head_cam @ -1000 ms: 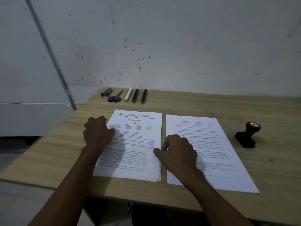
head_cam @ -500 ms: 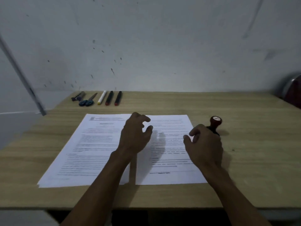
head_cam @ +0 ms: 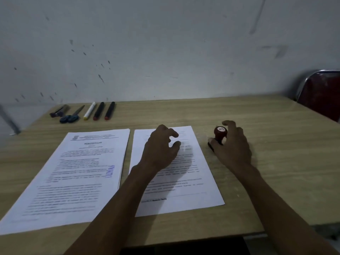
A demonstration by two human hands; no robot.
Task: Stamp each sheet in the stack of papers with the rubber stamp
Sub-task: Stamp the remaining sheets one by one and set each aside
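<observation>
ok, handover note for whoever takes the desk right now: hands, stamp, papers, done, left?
Right hand: fingers curling round the rubber stamp, which stands on the table right of the papers; firm grip not confirmed.
Left hand: loosely curled over the right-hand sheet, holding nothing.
Left stack: top sheet bears a blue stamp mark.
Right-hand sheet: no mark visible.
Left: lift the stamp, mark that sheet. How many remain unstamped cannot be told.
</observation>
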